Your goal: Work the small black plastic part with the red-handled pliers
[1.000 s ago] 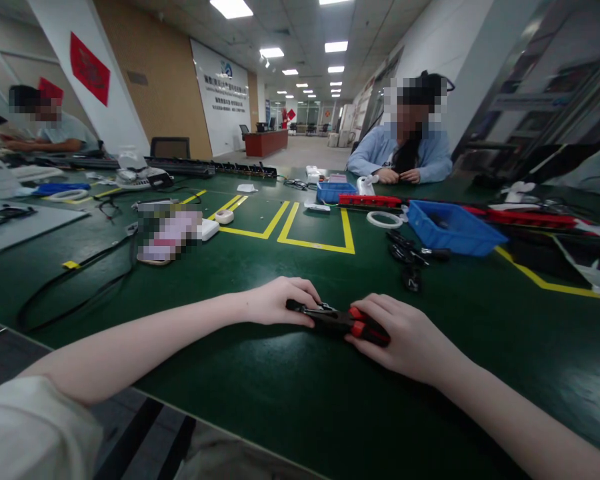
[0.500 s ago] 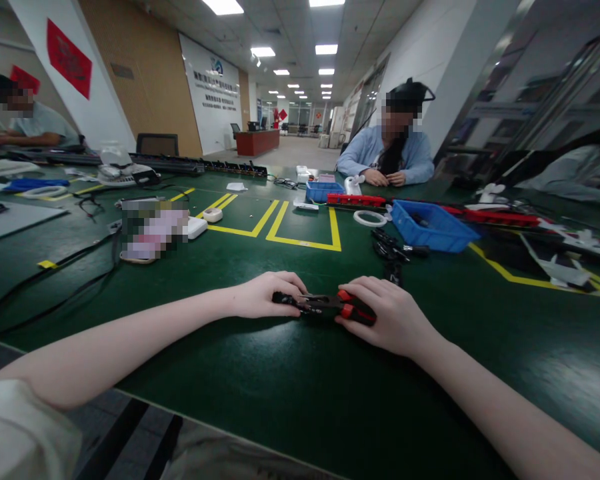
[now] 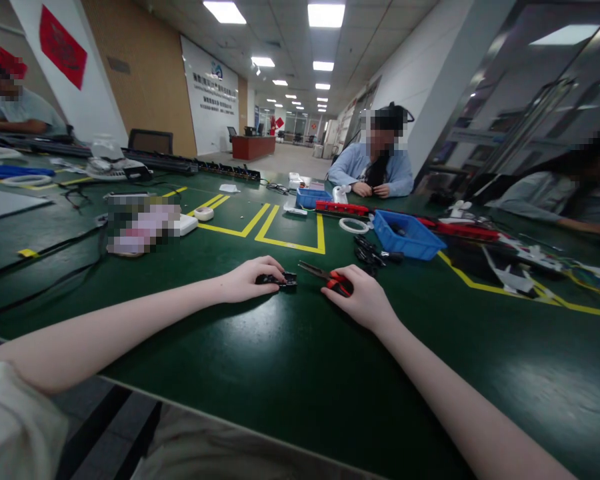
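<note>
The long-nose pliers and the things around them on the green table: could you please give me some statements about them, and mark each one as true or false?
1. The right hand holds the long-nose pliers. True.
2. The pliers are gripping the small black part. False: their jaws are next to it but apart from it, and the left hand holds it.
3. The white ring lies to the left of the nearer blue bin. True.
4. The black cable bundle lies inside that bin. False: it lies outside, on the green table.
5. The white box is to the right of the phone. True.
</note>
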Motion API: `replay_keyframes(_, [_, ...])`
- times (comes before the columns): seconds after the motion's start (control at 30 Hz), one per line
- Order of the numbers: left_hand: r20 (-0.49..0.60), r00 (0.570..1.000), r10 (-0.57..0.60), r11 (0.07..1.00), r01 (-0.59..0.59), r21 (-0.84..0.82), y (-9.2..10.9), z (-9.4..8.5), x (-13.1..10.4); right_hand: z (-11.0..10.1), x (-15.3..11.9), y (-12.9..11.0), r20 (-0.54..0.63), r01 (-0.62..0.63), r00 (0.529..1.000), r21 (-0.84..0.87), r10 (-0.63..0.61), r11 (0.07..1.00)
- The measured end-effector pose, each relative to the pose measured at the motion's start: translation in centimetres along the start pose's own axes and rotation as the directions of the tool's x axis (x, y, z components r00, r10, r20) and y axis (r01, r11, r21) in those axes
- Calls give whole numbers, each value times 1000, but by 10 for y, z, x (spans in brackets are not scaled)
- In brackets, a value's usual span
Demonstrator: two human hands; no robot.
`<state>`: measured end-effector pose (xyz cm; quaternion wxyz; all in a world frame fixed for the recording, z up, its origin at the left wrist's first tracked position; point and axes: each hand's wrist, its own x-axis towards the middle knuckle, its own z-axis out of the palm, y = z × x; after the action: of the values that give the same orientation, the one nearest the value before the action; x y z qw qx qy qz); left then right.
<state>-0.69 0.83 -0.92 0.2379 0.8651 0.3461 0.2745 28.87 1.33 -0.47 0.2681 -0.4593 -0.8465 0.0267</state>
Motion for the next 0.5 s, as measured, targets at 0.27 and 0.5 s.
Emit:
replay_keyframes(0.27, [-20, 1000, 14, 1000, -14, 6, 6, 3, -1, 1, 2, -5, -35, 13, 999, -68, -15, 998])
replay_keyframes(0.5, [-20, 1000, 13, 999, -13, 38, 6, 6, 3, -2, 2, -9, -108, 44, 993, -96, -55, 994])
